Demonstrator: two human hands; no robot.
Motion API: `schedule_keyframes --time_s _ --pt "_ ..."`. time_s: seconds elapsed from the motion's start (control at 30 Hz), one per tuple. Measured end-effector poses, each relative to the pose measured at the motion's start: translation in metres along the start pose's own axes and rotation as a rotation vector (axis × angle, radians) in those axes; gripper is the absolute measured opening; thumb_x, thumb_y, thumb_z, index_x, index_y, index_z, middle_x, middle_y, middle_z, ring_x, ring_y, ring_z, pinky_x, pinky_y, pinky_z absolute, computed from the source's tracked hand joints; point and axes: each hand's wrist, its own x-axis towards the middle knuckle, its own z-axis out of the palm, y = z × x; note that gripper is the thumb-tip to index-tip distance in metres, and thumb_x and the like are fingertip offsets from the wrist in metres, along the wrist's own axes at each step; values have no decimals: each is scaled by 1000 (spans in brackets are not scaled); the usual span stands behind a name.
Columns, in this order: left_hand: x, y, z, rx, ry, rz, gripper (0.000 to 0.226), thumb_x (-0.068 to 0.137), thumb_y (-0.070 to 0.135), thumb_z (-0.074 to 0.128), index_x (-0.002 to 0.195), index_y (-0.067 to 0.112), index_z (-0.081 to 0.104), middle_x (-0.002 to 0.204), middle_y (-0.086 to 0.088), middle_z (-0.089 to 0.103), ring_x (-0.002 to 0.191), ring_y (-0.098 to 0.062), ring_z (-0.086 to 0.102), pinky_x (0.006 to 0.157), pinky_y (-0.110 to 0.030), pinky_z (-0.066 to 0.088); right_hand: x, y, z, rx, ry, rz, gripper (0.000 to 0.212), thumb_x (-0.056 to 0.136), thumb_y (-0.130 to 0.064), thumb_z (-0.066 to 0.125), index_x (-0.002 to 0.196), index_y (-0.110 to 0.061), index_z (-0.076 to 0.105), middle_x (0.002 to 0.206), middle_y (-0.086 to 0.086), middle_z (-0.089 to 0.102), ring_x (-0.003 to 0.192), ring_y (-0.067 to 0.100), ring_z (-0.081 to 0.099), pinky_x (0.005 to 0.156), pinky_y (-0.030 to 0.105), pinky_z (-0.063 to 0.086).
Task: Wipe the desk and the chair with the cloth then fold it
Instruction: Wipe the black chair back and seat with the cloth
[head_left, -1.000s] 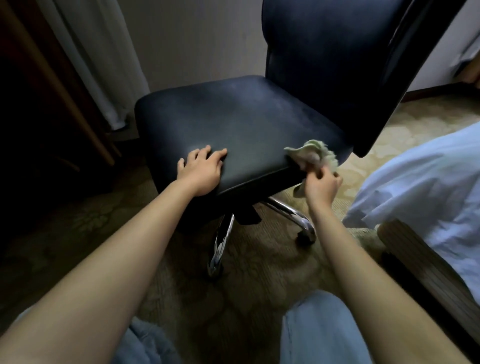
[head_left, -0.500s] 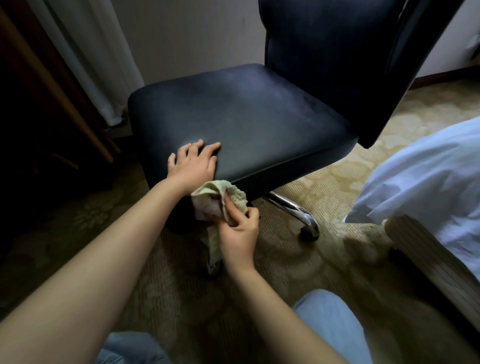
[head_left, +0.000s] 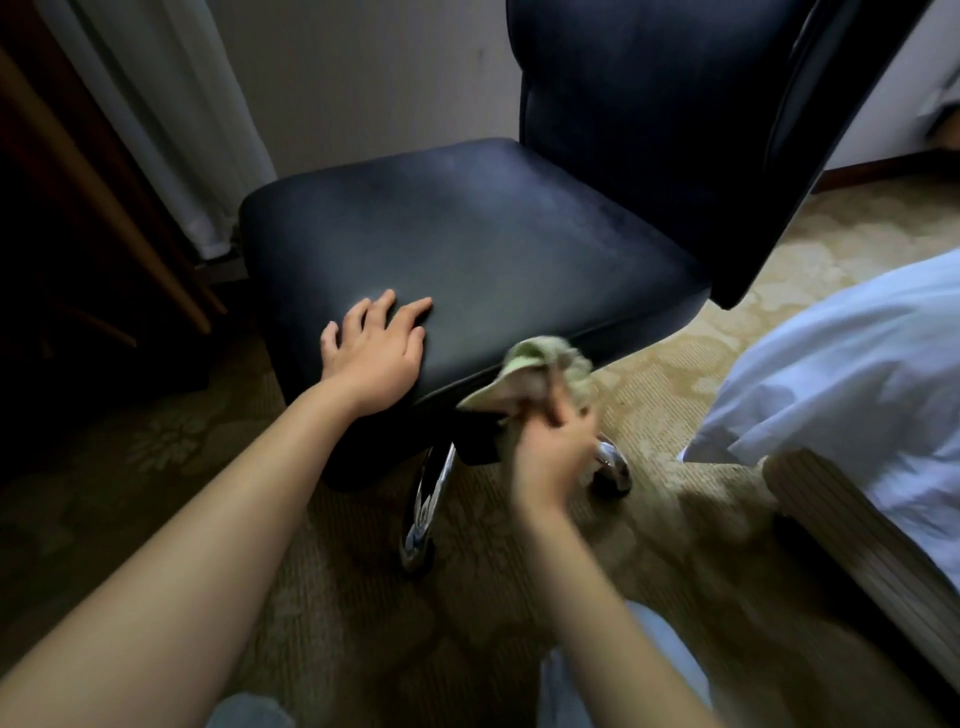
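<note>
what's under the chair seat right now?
Two chrome legs over patterned carpet. Where they join under the seat is dark and partly covered by the seat edge, the right hand and the cloth.

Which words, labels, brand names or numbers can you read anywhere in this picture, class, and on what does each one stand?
None can be read. No writing shows on the chair, the cloth, the bedding or the carpet. The cloth, held in the right hand, is blurred, so any tag on it could not be read.
</note>
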Motion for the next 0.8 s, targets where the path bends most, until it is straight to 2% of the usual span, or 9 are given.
schedule_keyframes --time_s 0.07,0.17,0.23,0.3,0.4,0.5,0.6,0.7,0.8 --pt "-1 -2 1 5 37 2 43 100 39 23 142 45 25 157 5 13 144 -17 6 115 -45 2 -25 1 7 55 -71 -90 48 77 13 62 116 -15 64 112 7 49 104 15 54 96 9 36" --pt "-2 -5 1 20 119 21 42 100 38 24 142 43 30 156 6 19 143 -17 11 115 -44 7 -5 4 5 50 -107 -128 53 78 13 62 117 -22 59 113 4 45 105 15 53 100 13 36" --pt "-2 -7 2 25 154 34 42 100 38 25 141 42 33 155 6 23 143 -17 14 115 -44 9 23 2 0 12 -27 -124 50 80 10 61 122 -16 60 119 6 43 109 15 49 103 14 33" --pt "-3 -7 4 29 172 37 41 100 38 25 141 42 34 154 6 24 143 -17 15 115 -44 9 66 -2 -5 -13 120 -77 46 83 8 56 126 -11 59 124 17 44 116 26 48 104 18 28" --pt "-3 -5 6 29 182 34 41 100 38 24 141 42 33 154 6 24 142 -16 15 114 -44 10 149 -11 -20 -5 231 4 44 88 4 47 130 -9 55 129 18 46 120 26 49 99 16 29" --pt "-5 -1 8 17 182 21 42 101 38 23 141 42 33 155 6 22 142 -16 13 114 -44 8 204 -14 -38 71 183 20 35 88 4 46 118 -8 60 119 4 61 100 1 58 83 8 40" --pt "-6 4 10 4 183 1 42 101 38 22 141 42 32 155 6 21 143 -15 11 114 -44 6 205 -14 -43 26 166 140 31 89 -18 55 120 -15 61 116 1 65 101 13 60 78 15 41" --pt "-8 7 14 -8 204 -24 41 101 38 23 141 42 32 155 6 21 143 -15 11 114 -44 6 159 -13 -24 -146 172 1 38 85 -18 54 122 -12 61 122 18 50 106 30 53 86 24 36" --pt "-10 14 17 -8 219 -48 42 100 38 24 141 40 33 155 7 20 143 -15 11 114 -46 6 95 -19 -9 -357 24 -246 39 81 -14 54 118 -13 65 122 21 46 107 38 45 96 35 33"
